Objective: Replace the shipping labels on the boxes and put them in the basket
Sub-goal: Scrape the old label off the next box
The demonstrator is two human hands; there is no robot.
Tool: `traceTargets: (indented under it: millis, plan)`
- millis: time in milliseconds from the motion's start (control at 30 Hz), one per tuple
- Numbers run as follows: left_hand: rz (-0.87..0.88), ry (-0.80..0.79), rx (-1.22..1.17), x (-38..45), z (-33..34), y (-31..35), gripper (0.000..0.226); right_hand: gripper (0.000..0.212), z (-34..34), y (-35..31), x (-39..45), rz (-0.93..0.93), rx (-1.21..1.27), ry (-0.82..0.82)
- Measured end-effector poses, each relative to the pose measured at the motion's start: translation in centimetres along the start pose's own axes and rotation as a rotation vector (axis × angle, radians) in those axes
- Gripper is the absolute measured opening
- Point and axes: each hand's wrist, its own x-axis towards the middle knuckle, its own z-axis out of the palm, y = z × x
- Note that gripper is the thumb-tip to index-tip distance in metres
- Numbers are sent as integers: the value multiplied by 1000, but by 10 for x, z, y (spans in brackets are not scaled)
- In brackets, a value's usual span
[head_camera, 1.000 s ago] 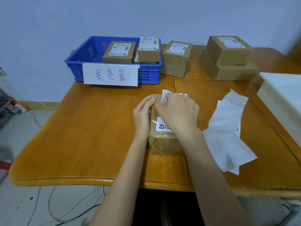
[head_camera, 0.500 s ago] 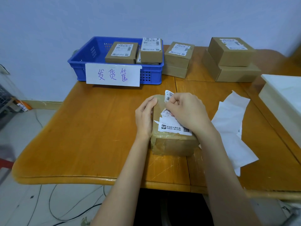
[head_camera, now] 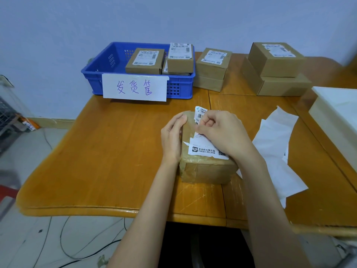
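Right hand (head_camera: pixel 222 132) is pinching the lifted far end of the old white printed shipping label (head_camera: pixel 201 113), thumb and curled fingers closed on the paper. Left hand (head_camera: pixel 172 138) is lying flat along the left side of the tape-wrapped brown cardboard box (head_camera: pixel 206 171), fingers straight and pressing, steadying it. The box is sitting on the orange-brown wooden table (head_camera: pixel 116 151), near the front edge, well short of the blue perforated plastic basket (head_camera: pixel 179 88).

Risks, as judged: the label is already looking ragged along its near strip (head_camera: pixel 204 150), so it is likely tearing into pieces and leaving residue that a new label would sit badly on. A hard pull could also be lifting the box's tape or sliding the box if the left hand's pressure is slackening.

Writing: the near strip is carrying a small logo, two lines of Chinese print too small to read surely, and a code square. The lifted end is showing a barcode. The white paper sign (head_camera: pixel 134 87) taped on the basket front is reading 发货筐 in purple pen. Boxes in the basket and the stacked brown boxes (head_camera: pixel 274 64) behind are bearing labels, unreadable. Loose white backing sheets (head_camera: pixel 276 144) are lying just right of the box.
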Motion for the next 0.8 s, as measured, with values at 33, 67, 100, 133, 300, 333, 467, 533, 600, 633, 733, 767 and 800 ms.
traceTargets:
  millis: [33,67,100,133,300,333,467,533,600,633,733,767,800]
  plan:
    - [-1,4,2,0,0,0,20,19,-1,2,0,8,42,-4]
    - [-1,9,4,0,0,0,20,18,-1,3,0,20,99,-12]
    - [-1,12,7,0,0,0,19,17,-2,4,-1,29,153,-18]
    - [0,15,10,0,0,0,19,17,-4,4,-2,30,185,-17]
    - [20,7,34,1,-1,-2,23,42,-5,1,-8,31,254,48]
    - [23,11,42,2,-1,-3,24,42,-4,1,-8,17,226,47]
    - [5,21,17,1,0,-1,22,15,1,3,-8,0,173,12]
    - [-2,20,11,0,0,0,21,11,-1,5,-7,9,225,-2]
    - [-2,21,15,0,0,-1,21,12,-4,7,-7,9,279,-7]
    - [0,21,12,0,0,-2,21,13,-5,8,-7,3,296,-9]
    - [5,24,7,1,-1,-2,22,6,-7,8,-9,-3,317,-19]
    - [10,21,1,1,0,-1,23,14,-9,8,-9,4,340,-20]
    - [16,22,8,1,-1,-2,24,24,-11,8,-10,22,380,-22]
